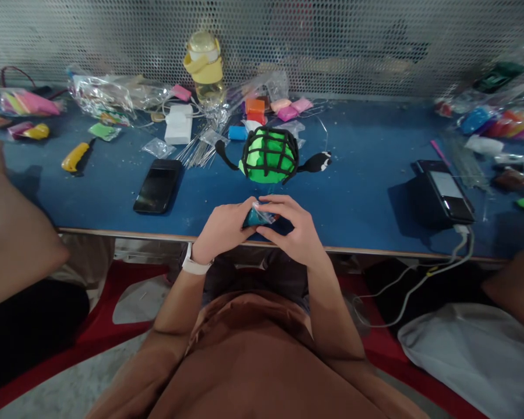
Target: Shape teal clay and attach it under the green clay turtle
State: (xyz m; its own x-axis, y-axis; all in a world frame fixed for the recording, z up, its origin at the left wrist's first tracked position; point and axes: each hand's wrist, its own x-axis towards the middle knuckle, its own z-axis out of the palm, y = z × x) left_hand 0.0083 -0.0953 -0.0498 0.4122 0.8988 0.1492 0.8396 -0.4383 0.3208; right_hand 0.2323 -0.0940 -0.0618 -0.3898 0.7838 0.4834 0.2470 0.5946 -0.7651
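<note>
Over the table's front edge, my left hand (pixel 227 228) is closed around a small clear plastic packet (pixel 254 217) with teal clay-like stuff inside. My right hand (pixel 296 231) has its fingertips pinched on the packet's loose plastic end. Part of the packet is hidden by my fingers. Just beyond both hands sits a bright green rounded figure (pixel 265 158) with a black criss-cross grid over it. A black limb sticks out on each side of it, the right one with white marks at its tip.
A black phone (pixel 158 186) and a yellow-handled cutter (pixel 75 157) lie to the left. Behind are thin wires (pixel 201 148), a white box (pixel 179 124), clay packets (pixel 255 109) and a yellow bottle (pixel 205 70). A cabled dark device (pixel 445 189) stands right. People's arms (pixel 13 221) flank me.
</note>
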